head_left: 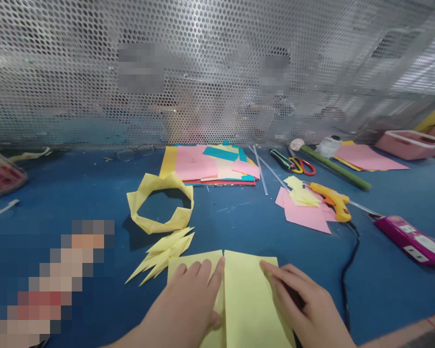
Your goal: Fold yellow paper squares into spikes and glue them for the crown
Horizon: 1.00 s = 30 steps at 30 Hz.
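Note:
A sheet of pale yellow paper [252, 299] lies in front of me, its two sides folded in so that they meet along a middle line. My left hand [188, 299] rests flat on the left half, fingers extended, with the index fingertip at the top of that line. At the right edge, my right hand [304, 295] has its fingers bent in and pinches the paper near the upper corner. Beyond my left hand are several pointed yellow paper pieces [170, 251] and a folded yellow paper ring [159, 226] with pointed peaks.
Coloured paper [195, 164] is stacked against the perforated metal screen [217, 96]. To the right are pink scraps [304, 217], a yellow glue gun [331, 198] with a black cord, scissors [304, 166], a green stem [337, 166], a purple box [409, 239] and a pink basket [409, 146].

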Tool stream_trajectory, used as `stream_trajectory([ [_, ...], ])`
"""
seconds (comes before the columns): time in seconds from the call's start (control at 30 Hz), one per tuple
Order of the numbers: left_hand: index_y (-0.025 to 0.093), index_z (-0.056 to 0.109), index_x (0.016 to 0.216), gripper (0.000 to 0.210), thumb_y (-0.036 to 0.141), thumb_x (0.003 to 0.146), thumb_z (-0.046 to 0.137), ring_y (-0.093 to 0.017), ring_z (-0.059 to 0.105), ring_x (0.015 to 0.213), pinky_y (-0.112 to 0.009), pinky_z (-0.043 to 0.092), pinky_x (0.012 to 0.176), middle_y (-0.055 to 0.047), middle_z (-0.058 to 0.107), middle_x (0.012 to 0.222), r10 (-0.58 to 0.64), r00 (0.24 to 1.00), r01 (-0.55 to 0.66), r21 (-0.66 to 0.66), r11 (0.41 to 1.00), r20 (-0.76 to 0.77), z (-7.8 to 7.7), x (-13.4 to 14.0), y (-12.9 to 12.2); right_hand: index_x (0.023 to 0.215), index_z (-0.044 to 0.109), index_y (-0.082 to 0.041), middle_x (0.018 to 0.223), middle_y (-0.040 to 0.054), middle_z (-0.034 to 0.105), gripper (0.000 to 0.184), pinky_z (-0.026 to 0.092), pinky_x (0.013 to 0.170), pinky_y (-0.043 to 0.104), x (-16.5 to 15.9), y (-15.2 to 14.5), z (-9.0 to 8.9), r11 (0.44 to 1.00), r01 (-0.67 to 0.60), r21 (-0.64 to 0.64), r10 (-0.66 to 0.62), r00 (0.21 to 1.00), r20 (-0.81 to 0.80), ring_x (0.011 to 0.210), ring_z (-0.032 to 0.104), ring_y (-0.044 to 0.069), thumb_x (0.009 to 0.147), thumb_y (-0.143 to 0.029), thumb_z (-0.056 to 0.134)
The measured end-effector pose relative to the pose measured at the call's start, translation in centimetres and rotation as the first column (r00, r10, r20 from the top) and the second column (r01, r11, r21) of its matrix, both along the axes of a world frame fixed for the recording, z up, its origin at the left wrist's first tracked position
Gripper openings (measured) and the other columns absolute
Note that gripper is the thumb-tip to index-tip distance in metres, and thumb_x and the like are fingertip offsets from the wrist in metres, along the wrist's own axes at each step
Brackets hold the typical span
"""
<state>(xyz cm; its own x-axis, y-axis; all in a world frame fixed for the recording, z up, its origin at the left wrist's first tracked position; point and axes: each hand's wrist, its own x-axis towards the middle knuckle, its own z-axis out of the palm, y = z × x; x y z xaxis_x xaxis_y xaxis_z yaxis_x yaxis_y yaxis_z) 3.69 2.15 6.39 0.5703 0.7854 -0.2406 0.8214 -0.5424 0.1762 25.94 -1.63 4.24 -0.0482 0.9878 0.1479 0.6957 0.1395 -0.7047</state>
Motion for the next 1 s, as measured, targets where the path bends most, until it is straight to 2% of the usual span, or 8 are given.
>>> stream_trajectory([
  [0.1, 0.016, 0.039, 0.142, 0.066, 0.017, 0.079, 0.058, -0.034, 0.063, 0.088, -0.047, 0.05, 0.075, -0.015, 0.066, 0.099, -0.039, 0.995, 0.04, 0.006, 0.999, -0.096, 0.4, 0.1, -0.4, 0.113, 0.071, -0.021, 0.091, 0.0066, 0.07, 0.031, 0.052, 0.06, 0.017, 0.1, -0.1, 0.0, 1.0, 0.01, -0.009, -0.01, 1.0, 0.005, 0.072, 0.068, 0.014, 0.093, -0.026, 0.048],
  [0.2, 0.017, 0.034, 0.145, 0.066, 0.018, 0.083, 0.055, -0.033, 0.063, 0.092, -0.046, 0.05, 0.077, -0.015, 0.066, 0.103, -0.054, 0.989, 0.057, 0.013, 0.998, -0.135, 0.1, 0.2, -0.5, 0.115, 0.07, -0.021, 0.088, 0.0053, 0.069, 0.031, 0.052, 0.062, 0.017, 0.2, -0.2, 0.0, 0.999, 0.023, -0.022, -0.023, 1.0, -0.015, 0.075, 0.068, 0.014, 0.094, -0.028, 0.049],
  [0.33, 0.015, 0.034, 0.145, 0.06, 0.019, 0.086, 0.048, -0.033, 0.058, 0.111, -0.047, 0.049, 0.088, -0.017, 0.063, 0.12, -0.088, 0.985, 0.088, -0.007, 0.996, -0.148, -0.5, 0.2, -0.3, 0.114, 0.07, -0.02, 0.087, 0.0049, 0.068, 0.031, 0.051, 0.062, 0.017, 0.3, -0.2, -0.2, 0.999, 0.029, -0.021, -0.03, 0.999, -0.031, 0.074, 0.067, 0.014, 0.094, -0.029, 0.048],
  [0.43, 0.01, 0.033, 0.144, 0.072, 0.022, 0.078, 0.059, -0.037, 0.039, 0.134, -0.053, 0.04, 0.103, -0.021, 0.041, 0.146, -0.155, 0.977, 0.149, -0.054, 0.987, -0.147, -0.1, 0.2, -0.2, 0.112, 0.071, -0.02, 0.086, 0.0047, 0.067, 0.03, 0.05, 0.06, 0.016, 0.4, 0.0, -0.3, 0.999, 0.052, -0.014, -0.053, 0.998, -0.03, 0.072, 0.067, 0.013, 0.094, -0.03, 0.049],
  [0.53, 0.007, 0.029, 0.145, 0.088, 0.014, 0.065, 0.065, -0.04, 0.024, 0.139, -0.056, 0.035, 0.106, -0.022, 0.019, 0.151, -0.215, 0.96, 0.194, -0.126, 0.973, -0.18, 0.9, 0.2, -0.2, 0.112, 0.071, -0.02, 0.086, 0.0043, 0.067, 0.03, 0.049, 0.059, 0.016, 0.3, 0.1, -0.3, 0.998, 0.062, -0.023, -0.063, 0.997, -0.05, 0.071, 0.066, 0.013, 0.094, -0.031, 0.05],
  [0.7, 0.007, 0.027, 0.144, 0.084, -0.002, 0.064, 0.051, -0.038, 0.02, 0.137, -0.056, 0.035, 0.105, -0.022, 0.015, 0.147, -0.252, 0.943, 0.222, -0.154, 0.963, -0.217, 2.0, 0.4, 0.0, 0.108, 0.073, -0.022, 0.083, 0.0032, 0.067, 0.029, 0.048, 0.057, 0.017, -0.1, -0.3, -0.5, 0.991, 0.129, 0.025, -0.126, 0.986, -0.114, 0.068, 0.065, 0.013, 0.093, -0.032, 0.051],
  [0.8, 0.008, 0.026, 0.144, 0.087, -0.005, 0.063, 0.051, -0.04, 0.019, 0.135, -0.059, 0.036, 0.103, -0.024, 0.014, 0.146, -0.27, 0.937, 0.245, -0.136, 0.96, -0.223, 1.5, 0.3, 0.0, 0.106, 0.074, -0.023, 0.081, 0.0027, 0.067, 0.028, 0.048, 0.058, 0.017, -0.1, -0.6, -0.6, 0.987, 0.154, 0.042, -0.148, 0.981, -0.123, 0.068, 0.065, 0.013, 0.092, -0.033, 0.051],
  [1.0, 0.024, 0.023, 0.147, 0.093, -0.007, 0.065, 0.054, -0.043, 0.015, 0.136, -0.066, 0.036, 0.099, -0.023, 0.013, 0.148, -0.287, 0.937, 0.289, -0.018, 0.957, -0.198, -1.6, -0.6, -0.8, 0.105, 0.074, -0.022, 0.083, 0.0041, 0.069, 0.03, 0.049, 0.058, 0.018, 0.1, -0.7, -0.6, 0.981, 0.186, 0.05, -0.179, 0.977, -0.112, 0.07, 0.066, 0.015, 0.092, -0.036, 0.05],
])
